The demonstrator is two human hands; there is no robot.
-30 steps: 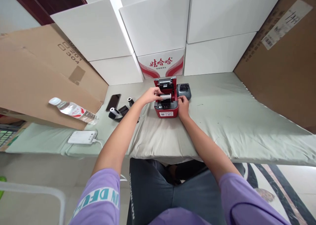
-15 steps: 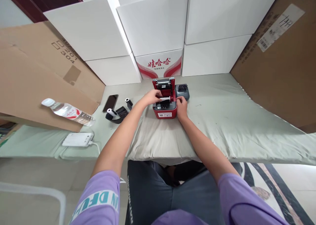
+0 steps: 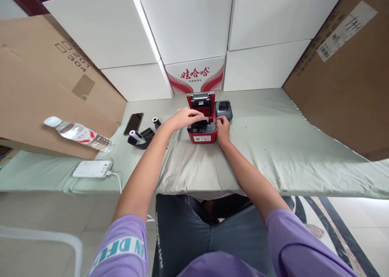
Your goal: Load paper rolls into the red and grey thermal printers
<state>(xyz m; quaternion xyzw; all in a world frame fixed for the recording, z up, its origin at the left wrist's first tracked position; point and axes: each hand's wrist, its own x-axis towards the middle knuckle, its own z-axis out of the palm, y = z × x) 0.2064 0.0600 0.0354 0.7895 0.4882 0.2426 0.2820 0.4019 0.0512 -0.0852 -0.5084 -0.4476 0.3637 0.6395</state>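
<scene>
Head view: red printer (image 3: 202, 128) sits on the cloth-covered desk (image 3: 273, 147), lid up. Left hand (image 3: 185, 117) is reached over the open bay, fingers pinched on a white paper roll (image 3: 209, 119). Right hand (image 3: 223, 127) is pressed against the printer's side, fingers loosely curled. Risk: roll seated skewed, lid jammed.
</scene>
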